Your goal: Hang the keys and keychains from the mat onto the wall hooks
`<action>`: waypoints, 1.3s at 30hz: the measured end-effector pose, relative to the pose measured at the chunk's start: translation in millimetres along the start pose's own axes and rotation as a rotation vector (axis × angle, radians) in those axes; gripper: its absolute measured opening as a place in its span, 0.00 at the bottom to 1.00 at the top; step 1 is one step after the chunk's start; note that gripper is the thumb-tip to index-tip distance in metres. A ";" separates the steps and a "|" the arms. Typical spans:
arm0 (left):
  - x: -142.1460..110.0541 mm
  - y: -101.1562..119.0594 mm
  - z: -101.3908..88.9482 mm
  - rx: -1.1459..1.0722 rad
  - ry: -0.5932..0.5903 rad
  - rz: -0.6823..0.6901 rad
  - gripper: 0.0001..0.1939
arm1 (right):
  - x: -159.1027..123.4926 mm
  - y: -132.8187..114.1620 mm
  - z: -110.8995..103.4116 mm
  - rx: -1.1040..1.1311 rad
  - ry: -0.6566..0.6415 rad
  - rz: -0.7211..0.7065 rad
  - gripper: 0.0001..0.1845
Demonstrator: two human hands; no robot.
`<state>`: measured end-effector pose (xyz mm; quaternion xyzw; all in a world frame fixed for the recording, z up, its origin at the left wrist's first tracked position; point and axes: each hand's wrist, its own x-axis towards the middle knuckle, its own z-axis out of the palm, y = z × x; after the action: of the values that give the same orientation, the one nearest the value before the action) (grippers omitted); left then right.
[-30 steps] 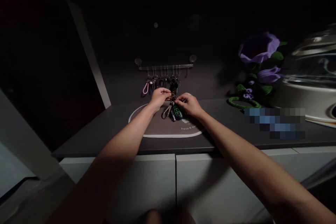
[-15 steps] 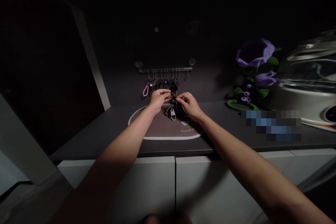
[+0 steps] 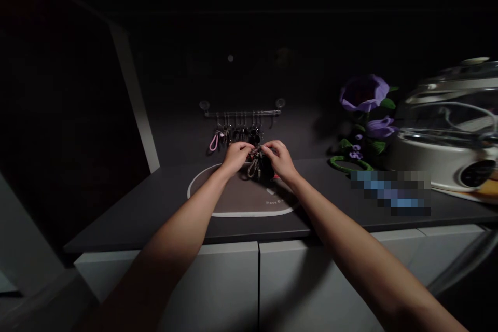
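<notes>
Between my two hands hangs a bunch of keys point(image 3: 255, 167) with a braided loop and dark pieces dangling from it. My left hand point(image 3: 238, 155) pinches it at the top from the left. From the right, the thumb and fingers of my right hand point(image 3: 277, 156) are closed on the same bunch. Just behind, a clear hook rail point(image 3: 243, 113) on the dark wall carries several key sets, one with a pink strap point(image 3: 213, 141). Below the hands lies a brown mat point(image 3: 229, 199) with a white rim. Fine details of the held bunch are too dark to make out.
On the right of the dark counter point(image 3: 128, 212) stand purple fabric flowers point(image 3: 365, 93) with a green ring base point(image 3: 350, 164). Beyond them is a white appliance point(image 3: 431, 161) with a clear cover. A blurred patch hides something before the flowers. White cabinet doors point(image 3: 229, 280) are below.
The silvery tag that hung under the bunch has swung or turned, and a braided loop now shows there. Both hands stay close together on the bunch. The view has shifted slightly.
</notes>
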<state>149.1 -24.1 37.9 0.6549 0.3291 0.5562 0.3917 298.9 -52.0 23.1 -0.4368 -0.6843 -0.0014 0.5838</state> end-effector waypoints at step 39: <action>-2.9 -7.6 9.8 -0.183 0.034 0.122 0.09 | 7.6 -12.6 1.7 0.562 -0.026 0.396 0.18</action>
<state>158.3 -24.4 29.2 0.6257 0.2429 0.6177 0.4099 290.5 -54.4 35.1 -0.3834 -0.5672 0.3063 0.6614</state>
